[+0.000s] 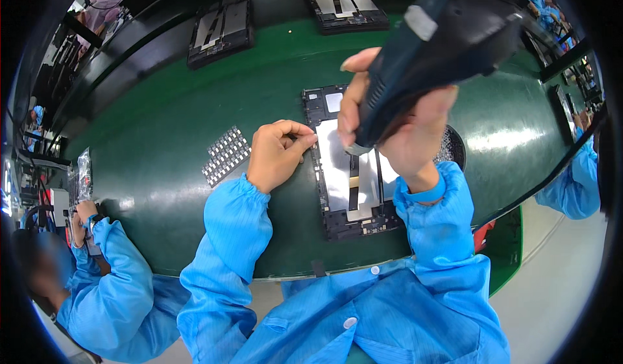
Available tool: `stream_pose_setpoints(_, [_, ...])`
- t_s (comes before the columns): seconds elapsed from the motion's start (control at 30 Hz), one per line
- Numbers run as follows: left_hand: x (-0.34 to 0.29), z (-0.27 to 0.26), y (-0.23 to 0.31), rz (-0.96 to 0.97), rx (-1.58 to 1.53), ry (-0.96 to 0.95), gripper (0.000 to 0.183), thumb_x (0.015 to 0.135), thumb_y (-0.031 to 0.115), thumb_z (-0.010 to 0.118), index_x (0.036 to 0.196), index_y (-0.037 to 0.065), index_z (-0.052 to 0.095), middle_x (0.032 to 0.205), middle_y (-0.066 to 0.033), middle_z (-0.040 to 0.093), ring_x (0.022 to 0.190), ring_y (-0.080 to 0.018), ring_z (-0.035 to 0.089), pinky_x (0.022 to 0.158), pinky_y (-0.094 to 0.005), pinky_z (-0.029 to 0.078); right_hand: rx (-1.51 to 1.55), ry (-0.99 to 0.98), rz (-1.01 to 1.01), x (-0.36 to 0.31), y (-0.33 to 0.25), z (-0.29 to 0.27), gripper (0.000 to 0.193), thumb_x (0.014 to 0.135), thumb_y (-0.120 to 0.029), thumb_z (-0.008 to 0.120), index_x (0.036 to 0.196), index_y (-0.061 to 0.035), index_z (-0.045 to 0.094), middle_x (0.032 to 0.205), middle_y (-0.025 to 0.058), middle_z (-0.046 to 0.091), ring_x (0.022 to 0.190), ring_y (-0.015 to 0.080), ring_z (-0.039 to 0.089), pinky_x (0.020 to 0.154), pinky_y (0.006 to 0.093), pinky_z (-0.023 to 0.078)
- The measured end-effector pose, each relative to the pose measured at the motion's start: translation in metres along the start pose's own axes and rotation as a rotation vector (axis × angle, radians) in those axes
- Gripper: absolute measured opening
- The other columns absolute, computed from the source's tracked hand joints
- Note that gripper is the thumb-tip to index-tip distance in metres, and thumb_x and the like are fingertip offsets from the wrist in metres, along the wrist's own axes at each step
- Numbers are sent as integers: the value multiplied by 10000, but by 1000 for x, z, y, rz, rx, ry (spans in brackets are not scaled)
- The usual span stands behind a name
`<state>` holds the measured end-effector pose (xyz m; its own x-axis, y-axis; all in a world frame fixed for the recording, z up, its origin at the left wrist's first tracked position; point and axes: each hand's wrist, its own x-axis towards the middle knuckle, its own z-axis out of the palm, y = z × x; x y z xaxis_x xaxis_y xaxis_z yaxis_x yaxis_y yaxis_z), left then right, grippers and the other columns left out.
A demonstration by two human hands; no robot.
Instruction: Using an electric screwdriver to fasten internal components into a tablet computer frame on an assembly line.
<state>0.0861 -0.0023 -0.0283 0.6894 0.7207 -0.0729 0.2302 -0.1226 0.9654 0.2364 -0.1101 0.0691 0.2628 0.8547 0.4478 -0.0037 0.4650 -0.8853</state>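
Note:
A tablet with its inside exposed (pixel 334 182), black-framed with silver panels and dark ribbon strips, lies on the green table in front of me. My left hand (pixel 276 154) is at its left edge, thumb and forefinger pinched together; anything between them is too small to make out. Raised over the tablet, my right hand (pixel 415 130) grips a bulky black handheld device (pixel 431 52) with vent slots and a pale patch. The device hides part of the tablet, and its exact kind is unclear. Left of my left hand lies a sheet of small parts (pixel 226 156) in rows.
A dark round bowl (pixel 458 150) of small shiny pieces stands partly behind my right wrist. Two more opened tablets (pixel 220 29) (pixel 344 3) rest along the far side. At left works another person (pixel 117 286). A green bin (pixel 513 247) sits below the table's right edge.

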Motion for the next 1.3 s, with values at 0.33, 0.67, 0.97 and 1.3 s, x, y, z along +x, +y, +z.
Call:
stream_pose_setpoints(0.33, [3, -8, 22, -193, 54, -48, 142, 757, 52, 697, 764, -82, 650, 657, -102, 648, 477, -131, 611, 420, -242, 460, 250, 9, -66, 20, 47, 30, 375, 838, -249, 691, 1024, 28, 519, 663, 57, 559, 513, 86, 516, 460, 223, 425])
stream_pose_setpoints(0.67, [5, -10, 22, -241, 20, -61, 107, 760, 19, 676, 760, -85, 649, 667, -115, 652, 483, -136, 612, 423, -254, 484, 106, 33, -34, 21, 54, 33, 640, 831, -506, 622, 1038, 87, 500, 595, 96, 546, 485, 143, 542, 451, 256, 450])
stream_pose_setpoints(0.97, [6, -9, 21, -238, 37, -58, 102, 761, 15, 679, 751, -82, 648, 665, -112, 649, 489, -135, 613, 421, -256, 484, 182, 19, -30, 20, 56, 34, 529, 847, -385, 649, 1031, 88, 504, 602, 93, 557, 489, 134, 542, 460, 251, 447])
stream_pose_setpoints(1.3, [4, -10, 21, -103, 8, -39, 101, 771, -31, 563, 850, -52, 623, 702, -100, 635, 549, -168, 636, 460, -281, 510, -214, 52, -171, 18, 63, 45, 292, 653, -70, 786, 868, -23, 593, 683, 39, 634, 580, 78, 571, 536, 227, 442])
